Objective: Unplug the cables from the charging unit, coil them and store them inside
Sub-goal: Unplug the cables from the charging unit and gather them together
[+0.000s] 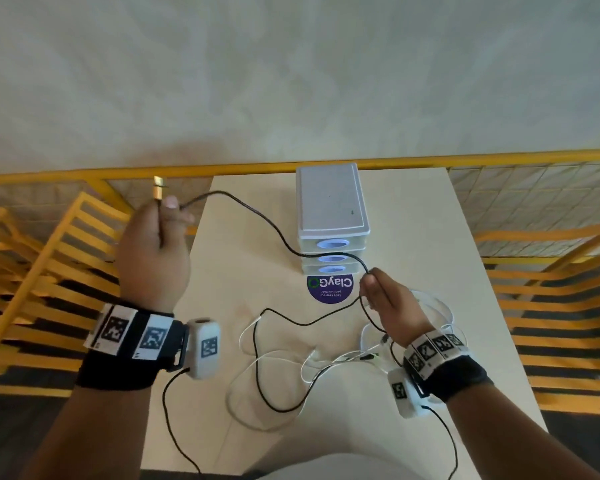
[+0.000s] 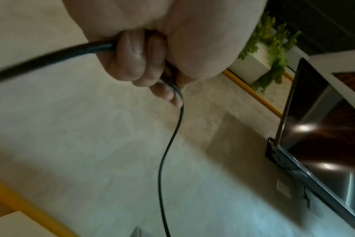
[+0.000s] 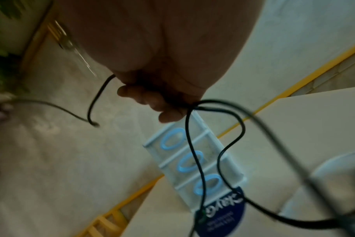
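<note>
My left hand (image 1: 163,223) is raised over the table's left edge and grips one end of a black cable (image 1: 257,216), whose gold plug (image 1: 160,190) sticks up above the fist. In the left wrist view the fingers (image 2: 136,64) curl round that cable (image 2: 168,144). The cable sags across the front of a white three-drawer unit (image 1: 329,202) to my right hand (image 1: 374,285), which pinches it. Below the right hand (image 3: 152,102) the black cable (image 3: 192,152) hangs in loops before the drawer unit (image 3: 217,154). Its slack lies on the table among loose white cables (image 1: 278,358).
The pale table (image 1: 430,271) is narrow and carries a purple round sticker (image 1: 329,289) in front of the drawers. A yellow railing (image 1: 222,168) runs behind it. Yellow slatted seats stand to the left (image 1: 32,271) and right (image 1: 551,289). Black leads hang from both wrist cameras.
</note>
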Tool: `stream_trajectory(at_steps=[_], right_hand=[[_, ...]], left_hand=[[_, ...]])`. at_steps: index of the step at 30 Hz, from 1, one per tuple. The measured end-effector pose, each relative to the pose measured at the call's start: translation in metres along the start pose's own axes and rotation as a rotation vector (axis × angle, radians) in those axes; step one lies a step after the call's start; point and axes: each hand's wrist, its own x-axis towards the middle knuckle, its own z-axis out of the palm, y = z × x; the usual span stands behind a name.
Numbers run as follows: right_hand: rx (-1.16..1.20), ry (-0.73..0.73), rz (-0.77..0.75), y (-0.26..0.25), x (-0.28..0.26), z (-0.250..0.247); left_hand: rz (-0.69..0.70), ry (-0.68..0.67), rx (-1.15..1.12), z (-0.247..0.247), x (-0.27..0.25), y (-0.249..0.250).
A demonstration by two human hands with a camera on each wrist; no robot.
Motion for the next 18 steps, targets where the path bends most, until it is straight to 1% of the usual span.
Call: stream_trajectory(at_steps=[2,3,6,7,8,10,11,14,16,18], right_hand=[[0.047,0.020,-0.076,-0.012,0.005,-0.002],[0.048,0.015,-0.106,-0.017,0.007,-0.003],[-0.022,-0.070,-0.170,-0.031,0.012,-0.004],[-0.063,-0.109,-0.192,-0.034,0.013,-0.004],[-0.100,-0.145,-0.214,-0.037,0.014,-0.003],[-0.152,-0.192,-0.261,-0.043,0.016,-0.001],[-0.169,-0.199,-0.280,-0.045,0.018,0.000],[-0.191,-0.203,-0.305,-0.048,0.019,0.003],[-0.232,-0.214,-0.302,-0.042,0.017,0.003],[-0.266,-0.215,-0.293,-0.030,0.013,0.005]], left_hand=[[0.071,-0.115,0.106,0.008,-0.012,0.004],[0.114,-0.142,0.171,0.011,-0.018,0.006],[0.151,-0.145,0.277,0.017,-0.033,0.019],[0.174,-0.150,0.276,0.020,-0.039,0.026],[0.202,-0.185,0.241,0.025,-0.046,0.035],[0.251,-0.322,0.129,0.039,-0.063,0.057],[0.258,-0.397,0.108,0.047,-0.072,0.066],[0.253,-0.590,0.221,0.066,-0.090,0.081],[0.223,-0.661,0.284,0.069,-0.086,0.076],[0.251,-0.678,0.308,0.067,-0.079,0.067]])
